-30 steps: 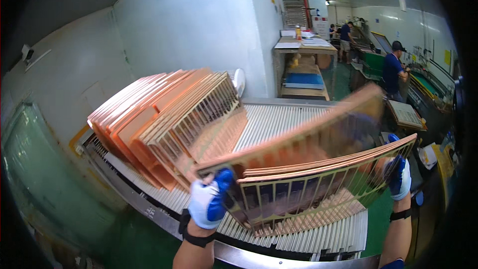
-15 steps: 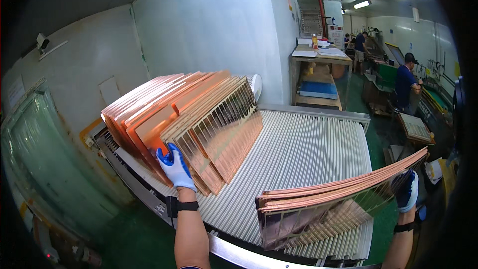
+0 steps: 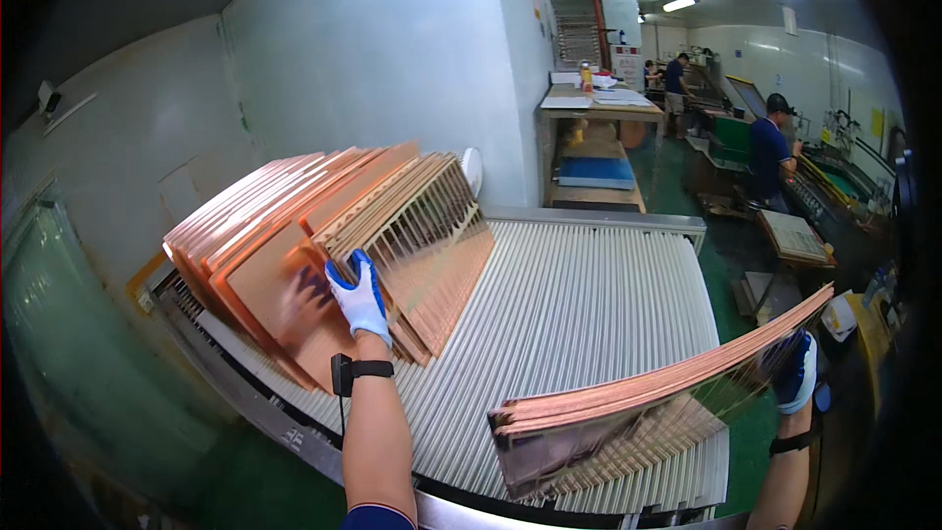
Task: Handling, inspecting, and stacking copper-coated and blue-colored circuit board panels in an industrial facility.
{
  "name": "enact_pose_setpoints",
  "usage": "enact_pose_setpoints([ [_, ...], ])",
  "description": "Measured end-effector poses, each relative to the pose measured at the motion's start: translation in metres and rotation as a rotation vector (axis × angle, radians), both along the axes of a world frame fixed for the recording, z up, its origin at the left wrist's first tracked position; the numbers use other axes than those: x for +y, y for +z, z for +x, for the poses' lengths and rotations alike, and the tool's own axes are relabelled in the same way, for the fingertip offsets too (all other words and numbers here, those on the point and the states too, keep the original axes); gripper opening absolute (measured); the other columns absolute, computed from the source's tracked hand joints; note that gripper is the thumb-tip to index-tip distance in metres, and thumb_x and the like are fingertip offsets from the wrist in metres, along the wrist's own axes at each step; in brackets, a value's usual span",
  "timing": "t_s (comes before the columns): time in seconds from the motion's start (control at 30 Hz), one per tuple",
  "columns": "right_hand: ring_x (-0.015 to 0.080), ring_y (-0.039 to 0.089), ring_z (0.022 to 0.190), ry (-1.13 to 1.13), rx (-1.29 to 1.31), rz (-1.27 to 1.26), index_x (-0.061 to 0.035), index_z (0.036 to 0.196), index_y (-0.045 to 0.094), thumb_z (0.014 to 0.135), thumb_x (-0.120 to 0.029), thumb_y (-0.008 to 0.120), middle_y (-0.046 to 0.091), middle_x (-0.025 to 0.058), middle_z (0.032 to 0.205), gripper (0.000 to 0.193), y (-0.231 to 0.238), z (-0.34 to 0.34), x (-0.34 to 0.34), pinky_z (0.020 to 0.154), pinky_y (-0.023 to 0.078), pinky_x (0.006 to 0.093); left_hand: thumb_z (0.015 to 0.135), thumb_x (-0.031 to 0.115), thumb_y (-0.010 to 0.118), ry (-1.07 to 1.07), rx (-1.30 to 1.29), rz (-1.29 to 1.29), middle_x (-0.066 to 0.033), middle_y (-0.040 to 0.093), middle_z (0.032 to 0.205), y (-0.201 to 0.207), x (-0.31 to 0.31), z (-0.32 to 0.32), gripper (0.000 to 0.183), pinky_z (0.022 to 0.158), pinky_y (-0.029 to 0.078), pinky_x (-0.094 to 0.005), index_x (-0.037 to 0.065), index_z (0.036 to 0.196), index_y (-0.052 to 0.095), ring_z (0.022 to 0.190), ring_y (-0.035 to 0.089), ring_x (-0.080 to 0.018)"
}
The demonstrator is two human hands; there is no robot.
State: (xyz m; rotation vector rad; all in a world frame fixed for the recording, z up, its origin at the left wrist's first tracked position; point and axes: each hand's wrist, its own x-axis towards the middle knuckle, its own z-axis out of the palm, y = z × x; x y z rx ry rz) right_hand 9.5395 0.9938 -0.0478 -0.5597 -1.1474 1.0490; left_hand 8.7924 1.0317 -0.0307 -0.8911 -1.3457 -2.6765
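Observation:
A row of patterned copper panels (image 3: 442, 285) stands on edge on the roller conveyor (image 3: 579, 285), leaning beside plain copper panels (image 3: 285, 285). My left hand (image 3: 359, 299), in a white and blue glove, grips the near side edge of the patterned panels; its fingertips partly hide behind them. At the right, my right hand (image 3: 800, 373), gloved too, holds a separate stack of copper panels (image 3: 667, 373) by its far right end. That stack is bowed and tilted above the conveyor's near right part. My right fingers are mostly hidden behind it.
A metal rail (image 3: 599, 221) borders the conveyor's far side. Behind it stands a workbench (image 3: 608, 113) with papers and a blue slab on its lower shelf. A co-worker (image 3: 770, 152) sits at the right, others farther back. Green plastic sheeting (image 3: 69, 334) hangs at the left.
My left hand has shifted right and away, and the patterned panels have parted further from the plain ones, baring more of a plain panel. The right-hand stack looks more tightly pressed together. The view has shifted.

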Motion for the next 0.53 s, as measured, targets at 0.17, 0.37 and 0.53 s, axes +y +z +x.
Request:
enact_pose_setpoints([
  [0.17,0.0171,0.064,0.096,-0.080,-0.059,0.047,-0.0042,0.124,0.055,0.104,-0.041,0.049,0.065,0.0075,0.112,0.042,0.007,0.001,-0.010,0.086,0.053,0.0315,0.090,0.037,0.074,0.209,0.076,-0.081,-0.0196,0.051,0.139,0.005,0.004,0.028,0.074,0.109,0.038,-0.0396,-0.002,0.145,0.042,0.127,0.050,-0.0301],
  [0.37,0.0175,0.062,0.101,-0.077,-0.081,0.036,-0.0040,0.124,0.056,0.105,-0.039,0.046,0.064,0.0085,0.115,0.041,0.020,-0.009,-0.019,0.091,0.051,0.0331,0.083,0.039,0.079,0.389,0.318,-0.620,-0.0200,0.053,0.135,0.045,-0.028,0.080,0.078,0.108,0.039,-0.0414,-0.002,0.141,0.047,0.128,0.051,-0.0329],
  [0.53,0.0204,0.062,0.105,-0.108,-0.268,0.074,-0.0037,0.130,0.054,0.103,-0.048,0.048,0.063,0.0100,0.120,0.052,0.011,0.009,-0.013,0.096,0.050,0.0350,0.080,0.044,0.079,0.352,0.279,-0.290,-0.0178,0.046,0.146,0.028,0.008,0.085,0.082,0.118,0.029,-0.0424,0.012,0.147,0.043,0.139,0.039,-0.0346],
])
